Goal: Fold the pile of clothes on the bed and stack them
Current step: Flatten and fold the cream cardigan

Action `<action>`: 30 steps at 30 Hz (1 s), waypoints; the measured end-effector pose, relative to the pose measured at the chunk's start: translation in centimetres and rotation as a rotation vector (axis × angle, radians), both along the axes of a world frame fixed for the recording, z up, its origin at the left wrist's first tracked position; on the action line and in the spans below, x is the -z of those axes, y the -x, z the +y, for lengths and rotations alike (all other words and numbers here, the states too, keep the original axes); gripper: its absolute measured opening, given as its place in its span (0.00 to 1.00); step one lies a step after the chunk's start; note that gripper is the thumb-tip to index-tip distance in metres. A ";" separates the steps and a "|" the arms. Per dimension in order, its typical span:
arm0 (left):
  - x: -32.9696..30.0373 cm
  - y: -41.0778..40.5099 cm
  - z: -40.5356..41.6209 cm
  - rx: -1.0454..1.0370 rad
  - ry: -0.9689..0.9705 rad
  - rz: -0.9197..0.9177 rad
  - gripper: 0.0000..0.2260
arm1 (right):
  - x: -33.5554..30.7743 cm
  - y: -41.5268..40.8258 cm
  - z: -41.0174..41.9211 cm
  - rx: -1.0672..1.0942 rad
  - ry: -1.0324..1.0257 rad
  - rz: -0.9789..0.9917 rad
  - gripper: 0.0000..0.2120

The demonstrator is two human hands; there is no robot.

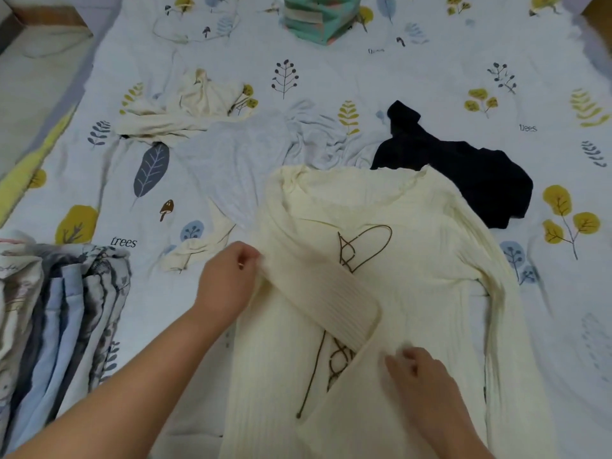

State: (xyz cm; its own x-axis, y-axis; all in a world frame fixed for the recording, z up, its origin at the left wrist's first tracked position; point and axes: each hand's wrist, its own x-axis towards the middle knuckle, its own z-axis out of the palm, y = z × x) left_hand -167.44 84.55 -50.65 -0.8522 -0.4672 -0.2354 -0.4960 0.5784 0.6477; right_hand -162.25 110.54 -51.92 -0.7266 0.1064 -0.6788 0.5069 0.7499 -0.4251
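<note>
A cream ribbed sweater (414, 276) with a brown line drawing lies flat on the bed in front of me. Its left sleeve (328, 299) is folded diagonally across the chest. My left hand (228, 279) pinches the sweater's left edge where that sleeve starts. My right hand (420, 376) rests with blurred fingers on the sweater's lower front, just below the sleeve cuff. A dark navy garment (463, 173) lies crumpled beyond the sweater at the right. A crumpled cream garment (188, 107) and a pale grey garment (238, 160) lie further back at the left.
The bed sheet (430, 77) is white with leaf and tree prints. A folded blue and white patterned pile (63, 319) sits at the left edge. A teal folded stack (318, 18) stands at the far end. The floor (33, 94) shows at the upper left.
</note>
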 end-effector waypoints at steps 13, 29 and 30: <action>1.2 14.2 -3.9 0.968 0.871 -0.327 0.17 | 1.6 0.0 -5.4 -0.162 -0.301 0.093 0.35; 4.1 13.4 -4.6 0.845 0.898 -0.124 0.09 | 0.8 -0.3 5.0 -0.230 -0.221 -0.010 0.12; 4.0 13.5 -4.6 0.810 0.910 -0.089 0.08 | 0.8 -0.4 5.4 -0.147 -0.135 0.004 0.11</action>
State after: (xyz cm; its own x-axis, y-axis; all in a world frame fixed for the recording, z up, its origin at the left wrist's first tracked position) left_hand -180.98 79.92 -54.68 -0.9709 0.1666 -0.1719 0.1961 0.9653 -0.1724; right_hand -161.88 115.93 -52.72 -0.7438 0.0888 -0.6624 0.3865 0.8658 -0.3178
